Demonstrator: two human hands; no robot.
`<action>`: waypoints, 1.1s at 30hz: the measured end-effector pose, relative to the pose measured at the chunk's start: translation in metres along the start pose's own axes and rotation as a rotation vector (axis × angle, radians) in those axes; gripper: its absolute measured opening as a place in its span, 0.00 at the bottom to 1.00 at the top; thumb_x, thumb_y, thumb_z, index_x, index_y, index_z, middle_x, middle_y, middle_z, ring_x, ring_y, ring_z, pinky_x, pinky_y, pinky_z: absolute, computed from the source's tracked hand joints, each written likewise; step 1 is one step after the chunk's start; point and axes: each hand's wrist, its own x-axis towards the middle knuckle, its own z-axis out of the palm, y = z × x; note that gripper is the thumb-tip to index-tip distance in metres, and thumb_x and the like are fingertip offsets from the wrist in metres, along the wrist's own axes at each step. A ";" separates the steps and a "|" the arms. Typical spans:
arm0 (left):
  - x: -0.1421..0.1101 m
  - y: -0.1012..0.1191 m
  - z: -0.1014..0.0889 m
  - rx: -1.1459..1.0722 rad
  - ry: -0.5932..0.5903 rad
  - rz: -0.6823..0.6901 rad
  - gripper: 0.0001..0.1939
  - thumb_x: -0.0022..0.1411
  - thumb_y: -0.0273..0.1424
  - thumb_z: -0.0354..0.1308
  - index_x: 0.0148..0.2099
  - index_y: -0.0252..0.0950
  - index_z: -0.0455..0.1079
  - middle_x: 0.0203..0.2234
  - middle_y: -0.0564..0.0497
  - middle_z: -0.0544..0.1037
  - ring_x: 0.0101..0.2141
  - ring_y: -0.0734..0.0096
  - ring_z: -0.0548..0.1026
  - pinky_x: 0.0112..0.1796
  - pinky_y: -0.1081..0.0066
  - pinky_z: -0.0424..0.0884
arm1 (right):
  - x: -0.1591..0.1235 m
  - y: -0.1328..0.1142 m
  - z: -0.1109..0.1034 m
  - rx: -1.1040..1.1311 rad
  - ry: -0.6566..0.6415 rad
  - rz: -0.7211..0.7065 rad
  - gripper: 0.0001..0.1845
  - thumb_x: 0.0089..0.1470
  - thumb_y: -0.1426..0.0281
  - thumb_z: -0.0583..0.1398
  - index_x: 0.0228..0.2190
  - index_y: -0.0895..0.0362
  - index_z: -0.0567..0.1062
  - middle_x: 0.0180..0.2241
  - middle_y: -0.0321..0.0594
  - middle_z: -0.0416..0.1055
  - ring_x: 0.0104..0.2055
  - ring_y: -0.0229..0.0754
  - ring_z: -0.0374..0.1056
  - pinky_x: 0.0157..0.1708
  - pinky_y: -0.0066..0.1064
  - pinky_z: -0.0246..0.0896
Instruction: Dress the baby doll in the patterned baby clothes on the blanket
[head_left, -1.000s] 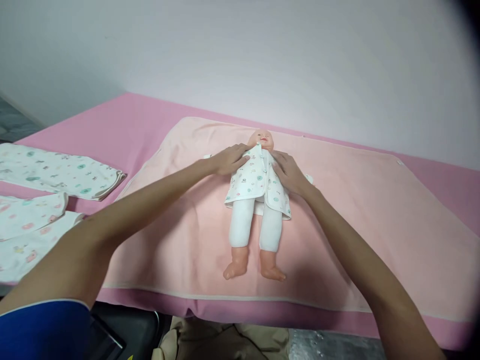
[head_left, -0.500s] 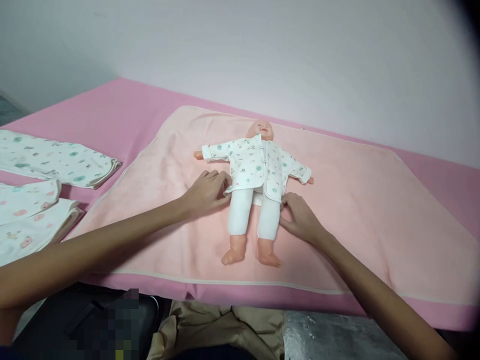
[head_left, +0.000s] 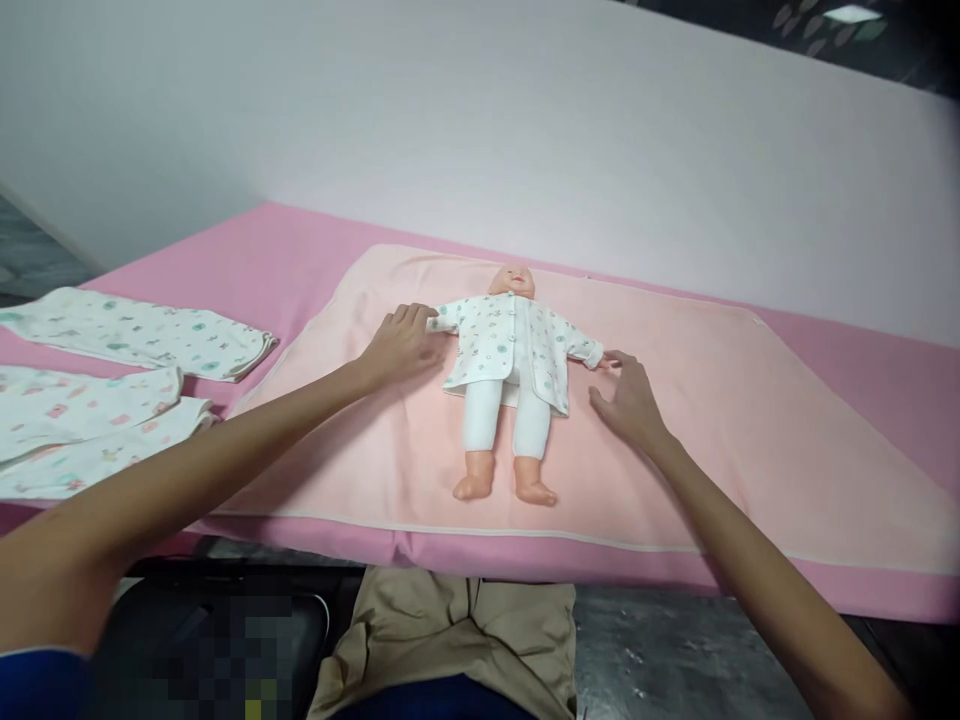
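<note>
Touching one doll (head_left: 491, 345): my left hand (head_left: 403, 342), ten o'clock, grip I cannot tell; right hand (head_left: 630, 400), three o'clock, grip parted.

Moderate, diffuse light. Pale grey wall (head_left: 480, 130) is lit fairly evenly, slightly dimmer at left. Soft shadows are cast on the light-pink fabric blanket (head_left: 735, 440) by both bare forearms (head_left: 277, 428). Fine print on the white patterned doll jacket (head_left: 487, 340) is softened. Black object (head_left: 135, 650) at lower left is underexposed, partly pixelated. Right edge is vignetted. White glare patch (head_left: 853, 14) is caught top right.
</note>
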 end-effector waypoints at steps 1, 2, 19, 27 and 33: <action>0.019 -0.002 0.007 0.012 -0.007 -0.019 0.32 0.64 0.44 0.61 0.65 0.34 0.65 0.64 0.29 0.72 0.63 0.31 0.69 0.58 0.42 0.67 | 0.016 0.004 0.010 -0.015 -0.013 0.022 0.36 0.61 0.60 0.63 0.66 0.58 0.64 0.63 0.61 0.70 0.63 0.67 0.67 0.62 0.62 0.65; 0.037 -0.003 0.014 0.013 -0.029 -0.037 0.32 0.63 0.43 0.61 0.66 0.34 0.65 0.64 0.29 0.72 0.63 0.32 0.69 0.59 0.42 0.66 | 0.032 0.007 0.019 -0.027 -0.038 0.050 0.39 0.59 0.59 0.64 0.67 0.59 0.64 0.64 0.62 0.69 0.64 0.69 0.66 0.63 0.63 0.64; 0.102 -0.037 0.032 0.088 -0.208 -0.041 0.32 0.71 0.48 0.57 0.70 0.39 0.64 0.65 0.40 0.76 0.62 0.45 0.75 0.55 0.55 0.74 | 0.109 0.039 0.040 -0.243 -0.164 -0.028 0.25 0.67 0.69 0.50 0.60 0.65 0.71 0.55 0.63 0.74 0.54 0.66 0.67 0.52 0.54 0.66; 0.074 -0.057 0.024 0.065 -0.163 -0.143 0.27 0.75 0.47 0.53 0.68 0.40 0.69 0.63 0.42 0.79 0.59 0.46 0.79 0.54 0.55 0.74 | 0.091 0.051 0.052 -0.160 -0.185 0.038 0.33 0.70 0.62 0.51 0.70 0.62 0.65 0.62 0.62 0.73 0.59 0.68 0.69 0.56 0.58 0.67; 0.068 -0.041 0.027 0.094 -0.166 -0.140 0.29 0.79 0.46 0.47 0.71 0.36 0.67 0.62 0.36 0.79 0.59 0.45 0.77 0.55 0.54 0.73 | 0.080 0.040 0.049 -0.193 -0.148 0.054 0.36 0.69 0.61 0.51 0.72 0.66 0.64 0.61 0.65 0.74 0.61 0.70 0.71 0.59 0.62 0.68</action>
